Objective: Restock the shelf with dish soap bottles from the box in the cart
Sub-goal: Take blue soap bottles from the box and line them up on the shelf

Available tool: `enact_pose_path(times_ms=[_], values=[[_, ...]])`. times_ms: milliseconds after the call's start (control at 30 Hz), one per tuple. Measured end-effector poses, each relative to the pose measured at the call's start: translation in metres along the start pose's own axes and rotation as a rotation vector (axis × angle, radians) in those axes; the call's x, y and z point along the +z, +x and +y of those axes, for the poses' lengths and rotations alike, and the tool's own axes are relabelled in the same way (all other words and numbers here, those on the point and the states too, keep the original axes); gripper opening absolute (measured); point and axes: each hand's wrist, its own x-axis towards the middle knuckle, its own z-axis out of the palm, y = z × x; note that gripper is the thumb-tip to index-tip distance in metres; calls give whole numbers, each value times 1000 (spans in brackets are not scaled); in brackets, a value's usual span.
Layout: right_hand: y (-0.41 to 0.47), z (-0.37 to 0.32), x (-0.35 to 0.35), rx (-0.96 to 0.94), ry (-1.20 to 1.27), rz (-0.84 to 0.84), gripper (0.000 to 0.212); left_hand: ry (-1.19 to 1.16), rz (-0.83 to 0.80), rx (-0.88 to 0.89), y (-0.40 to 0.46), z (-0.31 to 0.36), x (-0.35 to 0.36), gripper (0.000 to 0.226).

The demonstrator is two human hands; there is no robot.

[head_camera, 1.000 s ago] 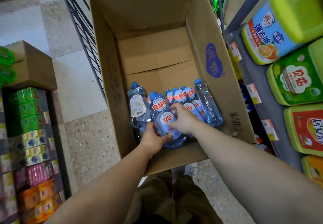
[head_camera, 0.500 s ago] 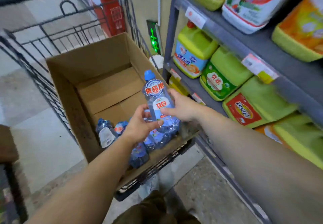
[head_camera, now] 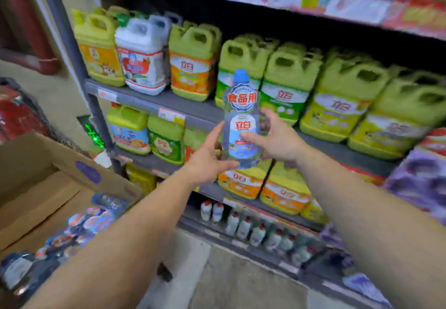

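Grey metal store shelving (head_camera: pixel 193 112) fills the background beyond both hands, its tiers packed with large yellow-green plastic handled jugs (head_camera: pixel 288 79) of detergent. Item in hand: one clear plastic dish soap bottle with a blue cap (head_camera: pixel 241 120), held upright in front of the shelf edge, between the two hands. Left hand (head_camera: pixel 207 156) cups the bottle's lower left side and base, fingers extended along it; right hand (head_camera: pixel 277 137) grips the right side, thumb pressed across the front label. Source stock: brown cardboard box (head_camera: pixel 72 171) below and left of the left hand, further clear bottles (head_camera: pixel 79 224) lying inside, blurred. Handling advice: keep the base supported until it sits flat on a shelf board, label facing outward, and pick a gap that matches the bottle's slim form; the likeliest home appears to be the lowest tier, beneath the hands, where small white bottles with red caps (head_camera: pixel 243 226) stand in a row, though this is a judgement. Legible writing: the bottle's upper badge reads 食品用 in red; the lower label reads 立白. Several jugs carry 立白 as well. Price tags on the shelf edges are too blurred to read.
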Motion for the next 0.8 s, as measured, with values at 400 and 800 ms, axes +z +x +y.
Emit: enact_pose_path(times_ms=[400,800], values=[[-205,-12,-289,-6,-201,493,69,47,-362,300,29,143,305,88],[-232,-47,-454,-87,-265,802,47,-66,-226,549,99,254,453,59]])
